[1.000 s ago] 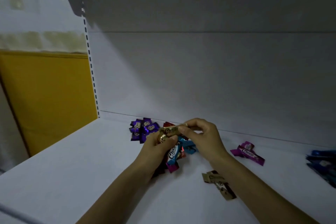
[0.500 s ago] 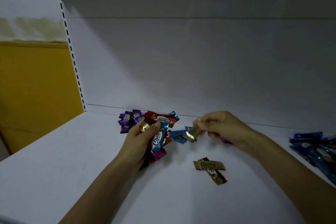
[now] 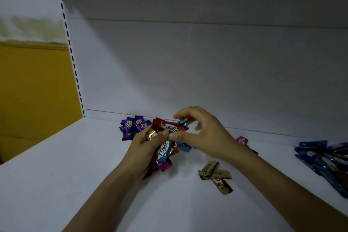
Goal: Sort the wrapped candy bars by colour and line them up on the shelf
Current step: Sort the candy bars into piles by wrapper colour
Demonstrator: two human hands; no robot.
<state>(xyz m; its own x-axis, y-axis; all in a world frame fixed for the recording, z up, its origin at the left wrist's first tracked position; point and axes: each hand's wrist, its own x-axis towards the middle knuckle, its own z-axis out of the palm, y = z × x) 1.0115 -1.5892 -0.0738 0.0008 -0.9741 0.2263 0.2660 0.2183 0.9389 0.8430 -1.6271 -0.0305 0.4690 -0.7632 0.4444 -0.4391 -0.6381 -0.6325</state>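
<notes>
Candy bars (image 3: 165,149): bunch gripped in left hand (image 3: 145,149); right hand (image 3: 207,137) pinches red bar (image 3: 167,127) above left thumb, apparently to separate colour.

On the white shelf (image 3: 75,175), the left hand (image 3: 145,149) grips a mixed bunch of foil-wrapped candy bars (image 3: 165,149), a red one on top. The right hand (image 3: 205,137) pinches a light-blue bar (image 3: 183,122) in that bunch. Separate piles of purple bars (image 3: 134,126), gold bars (image 3: 214,174) and dark-blue bars (image 3: 325,160) lie around them.
</notes>
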